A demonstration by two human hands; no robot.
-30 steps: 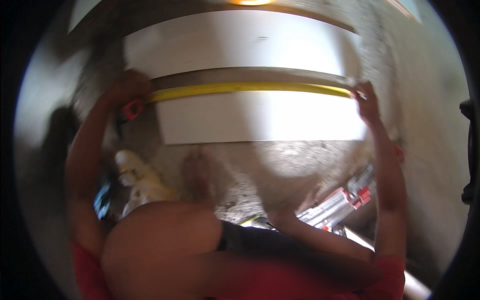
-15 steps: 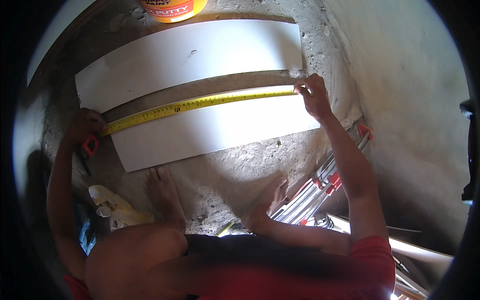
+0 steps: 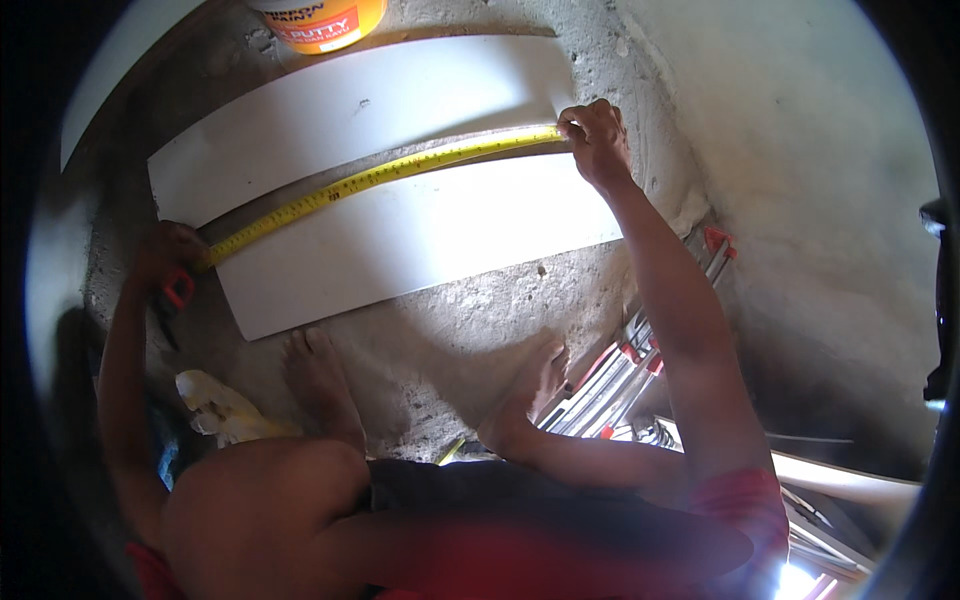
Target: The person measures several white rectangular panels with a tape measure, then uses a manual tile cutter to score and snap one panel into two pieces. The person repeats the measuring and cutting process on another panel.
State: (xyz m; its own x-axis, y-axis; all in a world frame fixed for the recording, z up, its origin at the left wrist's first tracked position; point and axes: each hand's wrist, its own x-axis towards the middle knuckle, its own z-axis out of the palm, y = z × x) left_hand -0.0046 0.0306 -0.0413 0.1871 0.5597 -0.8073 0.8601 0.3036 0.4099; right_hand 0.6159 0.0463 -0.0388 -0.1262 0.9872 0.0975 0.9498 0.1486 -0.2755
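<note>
Since the head view takes in both hands at once, it's easy to follow: a yellow tape measure (image 3: 375,178) is stretched left to right, mostly over the gap between a white far panel (image 3: 370,110) and a white near panel (image 3: 400,245) on the rough floor (image 3: 480,300). Left hand (image 3: 168,250) is curled round the tape's left end, with the red-and-black case (image 3: 178,288) poking out on the near side; too dark there to tell how each finger sits. Right hand (image 3: 600,142) has the other end pinched between thumb and fingers, by the far panel's right end. Can't tell from here if the blade touches either panel. Handling-wise I'd call it light and springy, likely to twist or buckle mid-span, so grab it by the tip and the case and mind the thin edges. Panels look stiff and smooth, maybe slippery, so I'd hold them by the long edges. Yellow bucket (image 3: 325,27) sits past the far panel, some metal bars (image 3: 592,397) with red fittings lie near right.
</note>
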